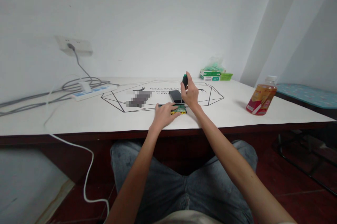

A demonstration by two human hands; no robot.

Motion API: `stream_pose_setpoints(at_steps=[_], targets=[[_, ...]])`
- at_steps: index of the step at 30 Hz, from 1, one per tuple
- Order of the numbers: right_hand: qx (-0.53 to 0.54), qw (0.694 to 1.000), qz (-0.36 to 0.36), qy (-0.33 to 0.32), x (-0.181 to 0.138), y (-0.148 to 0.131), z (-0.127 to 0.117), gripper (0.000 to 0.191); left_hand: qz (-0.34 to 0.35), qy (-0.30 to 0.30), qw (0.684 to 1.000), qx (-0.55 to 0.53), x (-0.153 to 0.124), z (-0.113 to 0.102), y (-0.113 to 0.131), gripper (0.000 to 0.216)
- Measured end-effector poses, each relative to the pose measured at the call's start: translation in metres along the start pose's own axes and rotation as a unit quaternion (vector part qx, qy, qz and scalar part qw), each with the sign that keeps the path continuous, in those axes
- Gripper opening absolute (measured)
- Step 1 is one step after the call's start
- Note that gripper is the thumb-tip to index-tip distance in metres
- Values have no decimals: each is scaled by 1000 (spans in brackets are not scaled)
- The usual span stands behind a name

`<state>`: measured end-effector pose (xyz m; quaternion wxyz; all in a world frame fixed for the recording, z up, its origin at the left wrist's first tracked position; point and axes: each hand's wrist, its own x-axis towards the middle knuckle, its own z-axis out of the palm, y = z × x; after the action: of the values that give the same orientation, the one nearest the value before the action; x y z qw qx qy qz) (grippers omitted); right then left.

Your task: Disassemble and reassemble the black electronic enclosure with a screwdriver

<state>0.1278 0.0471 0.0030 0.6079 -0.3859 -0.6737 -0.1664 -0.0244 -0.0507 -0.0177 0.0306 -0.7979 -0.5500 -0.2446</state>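
Observation:
My right hand [190, 93] is closed around an upright screwdriver [185, 80] with a black and green handle. Its thin shaft points down at a green circuit board [181, 107], and whether the tip touches is too small to tell. Yellow parts line the board's near edge. My left hand [165, 113] rests over the left side of the board and grips it against the table, hiding part of it. Just behind the board lies a flat black box [176, 96].
A drink bottle [262, 96] with a white cap stands at the right. Boxes [210, 75] and a plastic bag sit at the back right. On the left are a power strip [91, 92] and grey cables [76, 85]. A white cord [79, 146] hangs over the table's front edge.

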Motion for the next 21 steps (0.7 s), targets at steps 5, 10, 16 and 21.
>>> stream_pose_setpoints(at_steps=[5, 10, 16, 21], targets=[[-5, 1000, 2, -2, 0, -1, 0, 60, -5, -1, 1000, -3, 0, -1, 1, 37], [-12, 1000, -7, -1, 0, 0, 1, 60, -6, -7, 1000, -2, 0, -1, 2, 38], [-15, 1000, -9, 3, -1, -3, 0, 61, -5, -2, 1000, -1, 0, -2, 3, 37], [-11, 1000, -5, -6, -1, -5, -1, 60, -9, -5, 1000, 1, -1, -2, 3, 37]])
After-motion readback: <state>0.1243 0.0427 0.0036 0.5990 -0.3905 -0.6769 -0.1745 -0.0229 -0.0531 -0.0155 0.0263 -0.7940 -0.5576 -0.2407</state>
